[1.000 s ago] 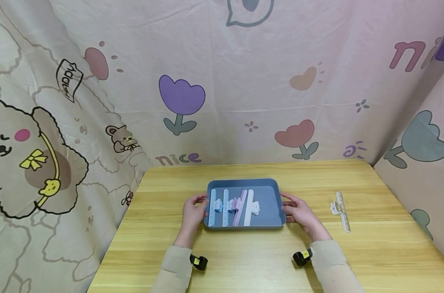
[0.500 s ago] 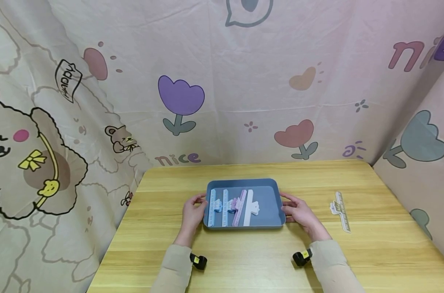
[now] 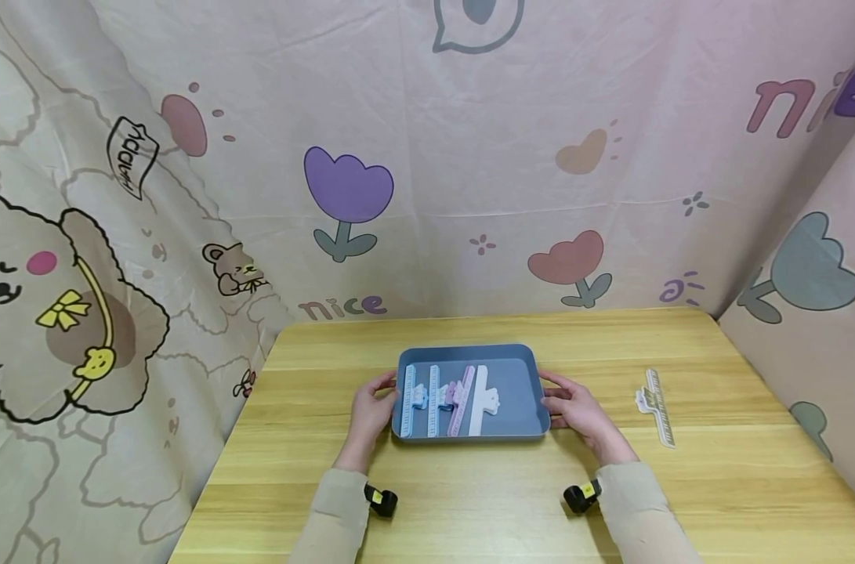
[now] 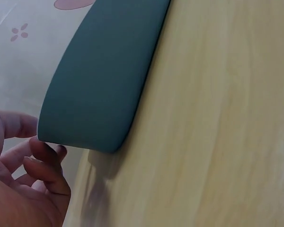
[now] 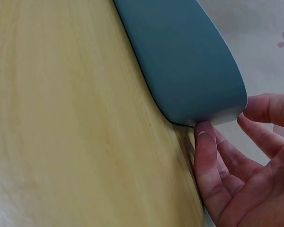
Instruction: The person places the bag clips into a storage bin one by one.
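A shallow blue-grey tray [image 3: 512,395] rests on the wooden table between the two hands. Inside it lie several long ruler-edged clips: a light blue clip [image 3: 409,401] at the left end, another light blue clip [image 3: 434,407], a tilted pink clip [image 3: 462,401] and a white clip [image 3: 479,401]. The left hand [image 3: 372,406] touches the tray's left end with loosely bent fingers. At the opposite end, the right hand [image 3: 575,406] touches the tray's side; the right wrist view shows its thumb [image 5: 207,146] against the outer wall. Some fingertips are hidden behind the tray.
A clear, pale ruler-edged clip [image 3: 660,407] lies on the table [image 3: 716,470] to the right of the right hand. A printed curtain [image 3: 455,141] hangs behind the table and along both sides. Black wrist cameras sit at both sleeves.
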Motion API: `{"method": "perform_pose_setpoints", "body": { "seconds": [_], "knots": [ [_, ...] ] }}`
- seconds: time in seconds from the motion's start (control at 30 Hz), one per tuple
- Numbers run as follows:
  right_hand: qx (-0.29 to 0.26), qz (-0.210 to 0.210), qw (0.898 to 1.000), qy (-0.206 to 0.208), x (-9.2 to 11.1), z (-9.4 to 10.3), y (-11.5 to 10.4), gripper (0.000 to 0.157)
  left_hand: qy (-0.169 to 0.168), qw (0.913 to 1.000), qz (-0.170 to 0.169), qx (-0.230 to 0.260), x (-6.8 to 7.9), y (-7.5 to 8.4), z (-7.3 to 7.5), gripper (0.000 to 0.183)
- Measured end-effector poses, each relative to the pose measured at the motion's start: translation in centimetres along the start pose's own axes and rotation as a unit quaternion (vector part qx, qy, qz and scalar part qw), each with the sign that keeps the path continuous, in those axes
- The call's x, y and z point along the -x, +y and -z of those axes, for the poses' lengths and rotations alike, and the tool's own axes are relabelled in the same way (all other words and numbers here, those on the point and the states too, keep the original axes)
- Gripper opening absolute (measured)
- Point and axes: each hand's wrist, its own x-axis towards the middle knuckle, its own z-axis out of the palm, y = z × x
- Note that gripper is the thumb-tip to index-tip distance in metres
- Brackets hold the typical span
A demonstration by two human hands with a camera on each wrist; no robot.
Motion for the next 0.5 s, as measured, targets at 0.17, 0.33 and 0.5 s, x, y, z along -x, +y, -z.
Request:
{"method": "perform_pose_setpoints", "body": {
  "seconds": [0.17, 0.33, 0.5],
  "knots": [
    [0.005, -0.001, 1.000, 0.002, 0.03, -0.02, 0.01, 0.058, -0.024, 0.9996, 0.017, 0.000, -0.17, -0.32, 0.16, 0.043],
    [0.006, -0.001, 1.000, 0.004, 0.00, -0.03, 0.04, 0.058, -0.037, 0.9985, 0.033, 0.023, -0.22, -0.52, 0.35, 0.043],
    [0.006, 0.000, 1.000, 0.006, -0.04, -0.01, 0.07, 0.059, -0.042, 0.9976, 0.040, 0.038, -0.27, -0.67, 0.42, 0.041]
  ]
}}
